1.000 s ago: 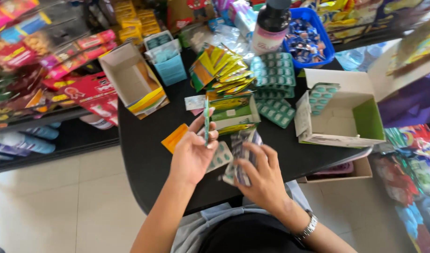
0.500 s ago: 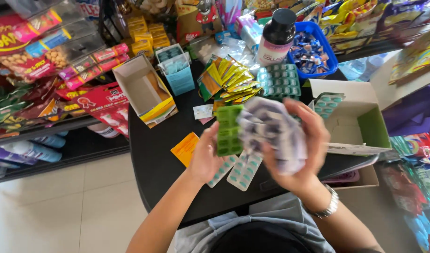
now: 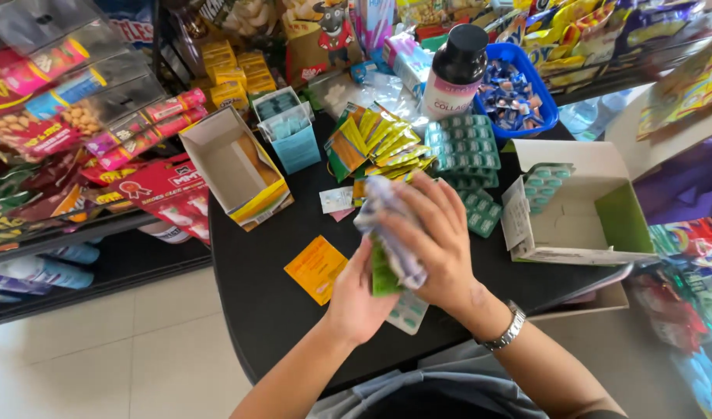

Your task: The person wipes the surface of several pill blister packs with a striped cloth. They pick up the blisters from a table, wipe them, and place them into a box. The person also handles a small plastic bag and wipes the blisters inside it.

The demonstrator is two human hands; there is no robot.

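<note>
Right hand fingers (image 3: 422,203): curled over the top of a bundle of blister strips (image 3: 387,233), pressing it down so the loose strips stay gathered; the bundle is blurred, so single strips cannot be told apart.
Left hand (image 3: 354,299): palm up beneath the bundle, fingers closed against a green strip (image 3: 381,275) and propping the stack from below.
Bundle's place: centre of the frame, held between both hands above the black surface (image 3: 255,264), not resting on it.
Under the hands: one pale teal blister strip (image 3: 408,312) lies flat on the surface, partly hidden by the right wrist.
Just left: an orange card (image 3: 315,268) lies flat, apart from the hands.
Behind the hands: stacked green blister packs (image 3: 464,143) and fanned yellow-green sachets (image 3: 375,140), laid out flat in the open.
Right of the frame: an open white box with green inside (image 3: 604,221), a few teal strips leaning at its left end.
Upper left: an open, empty carton (image 3: 232,167) lies tipped on its side.
Top centre: a dark bottle (image 3: 455,70) stands upright beside a blue tray (image 3: 543,93) of wrapped sweets.
</note>
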